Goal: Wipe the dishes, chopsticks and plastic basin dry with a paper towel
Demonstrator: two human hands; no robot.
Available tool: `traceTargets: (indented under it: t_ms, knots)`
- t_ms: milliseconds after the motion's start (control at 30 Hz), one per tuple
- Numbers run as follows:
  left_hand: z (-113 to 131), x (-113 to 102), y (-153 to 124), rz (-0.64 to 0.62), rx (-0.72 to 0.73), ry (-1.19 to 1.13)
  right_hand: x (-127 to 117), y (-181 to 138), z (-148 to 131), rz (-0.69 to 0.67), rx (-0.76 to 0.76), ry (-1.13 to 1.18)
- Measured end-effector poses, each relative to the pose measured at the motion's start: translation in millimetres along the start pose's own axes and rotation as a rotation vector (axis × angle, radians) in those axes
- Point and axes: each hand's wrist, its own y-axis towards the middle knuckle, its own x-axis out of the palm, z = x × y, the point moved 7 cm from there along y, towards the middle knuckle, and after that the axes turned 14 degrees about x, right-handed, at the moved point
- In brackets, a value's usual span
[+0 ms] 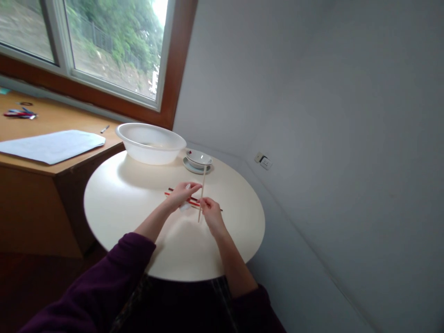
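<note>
A pale wooden chopstick (203, 181) is held nearly upright above the round table. My right hand (212, 215) pinches it in its lower half. Higher up, the fingertips of my left hand (181, 195) meet the same chopstick; whether they grip it I cannot tell. A crumpled white tissue (184, 207) pokes out from under my left hand and between its fingers. Beneath both hands, several dark and red chopsticks (168, 194) lie on the tabletop, partly covered by the hands.
On the round white table (118, 208) stand a large translucent basin (152, 157) and a small white bowl (198, 163) on a plate (189, 168). To the left, a wooden desk (69, 120) carries a white sheet (52, 143), a pen (104, 129) and scattered small items. A wall borders the right.
</note>
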Motion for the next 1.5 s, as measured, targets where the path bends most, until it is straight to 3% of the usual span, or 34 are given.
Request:
traceTargets:
  t_ms: [100, 200, 267, 400, 500, 600, 800, 1000, 1233, 1500]
  knots:
    - [3, 17, -6, -0.182, 0.020, 0.151, 18, -1, 2, -0.055, -0.037, -0.060]
    - [12, 6, -4, -0.089, 0.056, 0.182, 14, -2, -2, -0.033, -0.053, -0.075]
    - [25, -15, 0, 0.056, 0.120, 0.144, -1, -3, -8, 0.028, -0.090, -0.176]
    - [45, -81, 4, 0.378, 0.205, 0.015, -25, -7, -13, 0.079, -0.132, -0.494]
    - [48, -125, 4, 0.534, 0.211, 0.097, -23, -8, -8, 0.045, -0.136, -0.661]
    - [38, -146, 5, 0.598, 0.182, 0.154, -9, -7, -5, 0.009, -0.155, -0.805]
    - [16, -147, 6, 0.607, 0.124, 0.188, 18, 1, -5, -0.007, -0.173, -1.034]
    - [14, -142, 6, 0.575, 0.094, 0.192, 25, 15, -8, 0.025, -0.138, -1.056]
    - [13, -138, 5, 0.548, 0.082, 0.164, 30, 35, -10, -0.169, -0.028, -0.972]
    - [12, -136, 5, 0.546, 0.069, 0.125, 41, 39, -12, -0.224, -0.114, -0.981]
